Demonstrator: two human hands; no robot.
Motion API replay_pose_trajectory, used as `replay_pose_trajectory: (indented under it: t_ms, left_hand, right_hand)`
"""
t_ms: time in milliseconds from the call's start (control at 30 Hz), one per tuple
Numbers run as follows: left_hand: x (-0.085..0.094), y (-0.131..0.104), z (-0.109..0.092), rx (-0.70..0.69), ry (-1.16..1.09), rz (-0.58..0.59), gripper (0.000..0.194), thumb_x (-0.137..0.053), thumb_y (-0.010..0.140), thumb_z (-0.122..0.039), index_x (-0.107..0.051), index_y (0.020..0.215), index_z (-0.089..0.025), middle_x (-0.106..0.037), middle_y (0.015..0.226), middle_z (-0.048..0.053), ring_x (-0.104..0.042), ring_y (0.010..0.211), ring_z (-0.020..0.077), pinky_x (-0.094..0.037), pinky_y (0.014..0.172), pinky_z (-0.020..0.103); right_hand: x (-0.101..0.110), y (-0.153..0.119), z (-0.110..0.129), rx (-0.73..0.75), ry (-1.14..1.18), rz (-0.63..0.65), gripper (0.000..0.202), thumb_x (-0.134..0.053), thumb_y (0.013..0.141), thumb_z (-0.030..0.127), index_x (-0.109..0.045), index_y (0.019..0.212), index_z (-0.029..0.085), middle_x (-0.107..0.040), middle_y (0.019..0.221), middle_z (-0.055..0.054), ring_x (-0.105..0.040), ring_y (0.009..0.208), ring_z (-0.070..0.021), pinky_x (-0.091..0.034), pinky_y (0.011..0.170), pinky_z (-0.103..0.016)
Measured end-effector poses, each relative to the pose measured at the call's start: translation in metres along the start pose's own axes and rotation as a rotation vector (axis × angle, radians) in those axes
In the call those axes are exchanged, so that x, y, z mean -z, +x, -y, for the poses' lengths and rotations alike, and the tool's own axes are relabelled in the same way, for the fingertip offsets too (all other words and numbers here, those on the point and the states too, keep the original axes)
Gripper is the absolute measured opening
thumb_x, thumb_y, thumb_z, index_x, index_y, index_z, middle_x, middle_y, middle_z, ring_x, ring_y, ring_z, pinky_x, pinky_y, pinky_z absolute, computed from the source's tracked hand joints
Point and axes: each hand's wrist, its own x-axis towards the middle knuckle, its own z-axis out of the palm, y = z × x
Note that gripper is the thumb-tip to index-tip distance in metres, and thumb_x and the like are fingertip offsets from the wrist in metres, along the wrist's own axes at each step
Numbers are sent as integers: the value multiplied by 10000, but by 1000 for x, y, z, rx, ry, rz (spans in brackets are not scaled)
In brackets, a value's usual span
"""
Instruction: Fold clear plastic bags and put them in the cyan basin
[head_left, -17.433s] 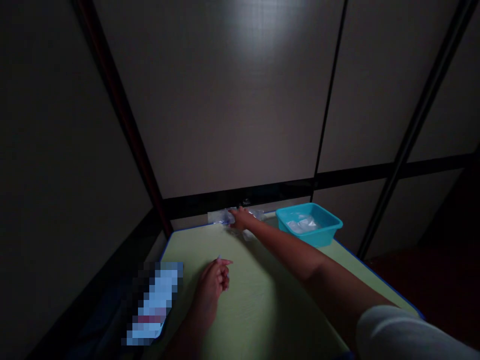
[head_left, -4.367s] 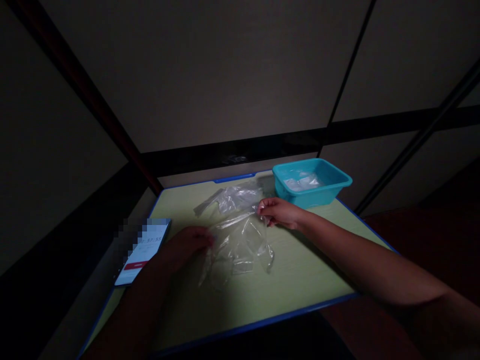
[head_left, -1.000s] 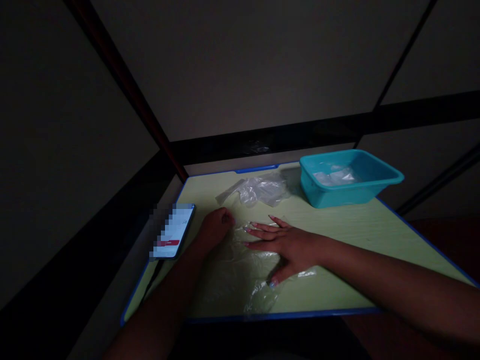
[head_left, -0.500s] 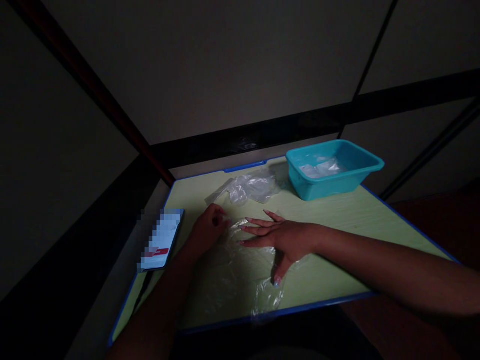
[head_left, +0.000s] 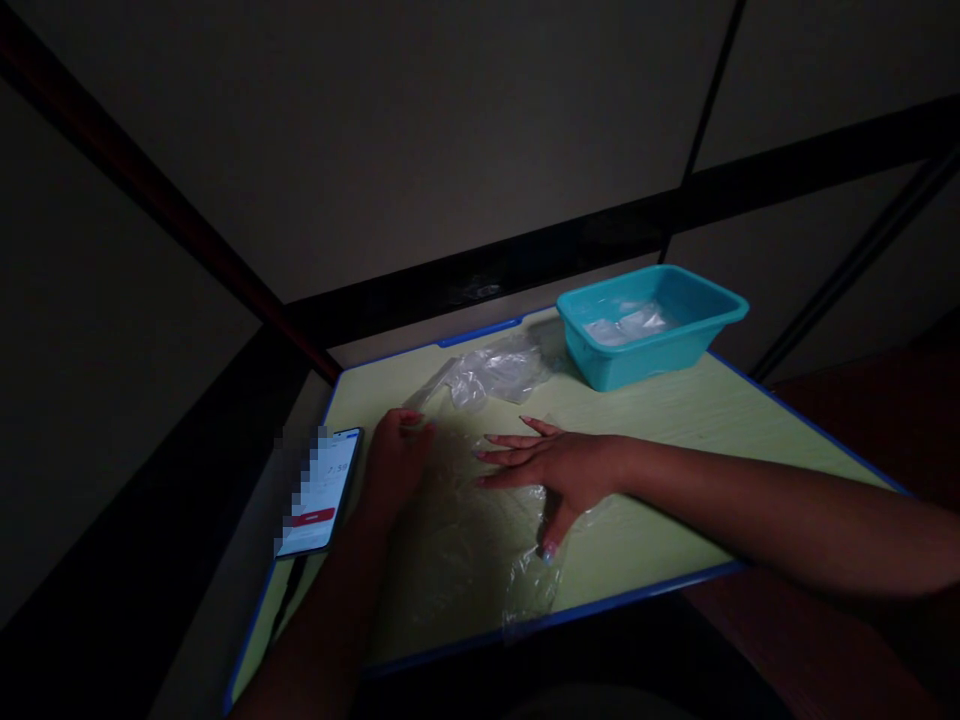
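A clear plastic bag lies spread on the small table, its near edge hanging slightly over the front rim. My right hand presses flat on it, palm down with fingers spread. At the bag's far left part, my left hand is curled, thumb and fingertips close together on what looks like the film's edge; the thin film is hard to make out there. Just beyond both hands sits a crumpled heap of clear plastic bags.
A turquoise plastic basin with folded clear plastic inside stands at the table's back right. A lit phone lies along the left edge, beside my left forearm. The yellow-green table has a blue rim and stands against a wall.
My left hand has moved left, away from my right hand, and the bunched film between them now lies flatter. My right hand stays spread on the bag. The view has shifted slightly.
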Motion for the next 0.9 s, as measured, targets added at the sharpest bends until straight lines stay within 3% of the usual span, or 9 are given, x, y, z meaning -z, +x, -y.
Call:
replay_pose_trajectory:
  t_ms: [100, 200, 333, 500, 733, 900]
  left_hand:
    - [-9, 0, 1, -22, 335, 50, 237, -612, 749, -390, -580, 872, -190, -626, 982, 90, -565, 999, 277, -444, 863, 394]
    - [-17, 1, 0, -9, 452, 70, 213, -624, 742, -398, -567, 764, -195, -623, 928, 96, -544, 1019, 306, -425, 850, 402]
    - [-15, 2, 1, -12, 377, 77, 118, -567, 779, -321, -546, 736, -213, -637, 820, 33, -592, 870, 223, -431, 743, 316]
    - [-2, 5, 7, 26, 280, 47, 155, -526, 803, -348, -541, 718, -220, -610, 680, -12, -591, 675, 176, -409, 618, 274]
    - [5, 6, 4, 11, 207, -70, 188, -496, 812, -407, -524, 777, -225, -619, 740, 3, -596, 720, 193, -445, 645, 295]
    - [2, -1, 1, -194, 168, -111, 250, -463, 841, -423, -557, 893, -196, -628, 917, 73, -608, 893, 241, -492, 811, 387]
  right_hand:
    - [-1, 1, -2, 12, -8, 10, 981, -739, 660, 613, -294, 1489, 334, -206, 1583, -51, -81, 1462, -324, 29, 1132, -578]
    - [0, 1, -1, 13, -11, 17, 986, -720, 661, 638, -295, 1492, 317, -201, 1583, -57, -82, 1460, -333, 27, 1127, -592]
    - [2, 1, 1, -2, -7, 18, 965, -699, 670, 656, -306, 1487, 327, -199, 1581, -50, -91, 1459, -335, 59, 1118, -609]
    - [3, 0, 2, -1, -2, 12, 957, -693, 672, 665, -316, 1484, 327, -208, 1580, -49, -90, 1460, -330, 55, 1125, -597]
    - [0, 0, 0, -27, -9, -21, 1017, -689, 666, 670, -267, 1507, 283, -202, 1579, -75, -82, 1458, -347, 57, 1111, -632]
    - [0, 0, -2, -68, -32, -57, 1047, -705, 654, 663, -246, 1514, 279, -193, 1583, -91, -65, 1456, -363, 40, 1113, -636]
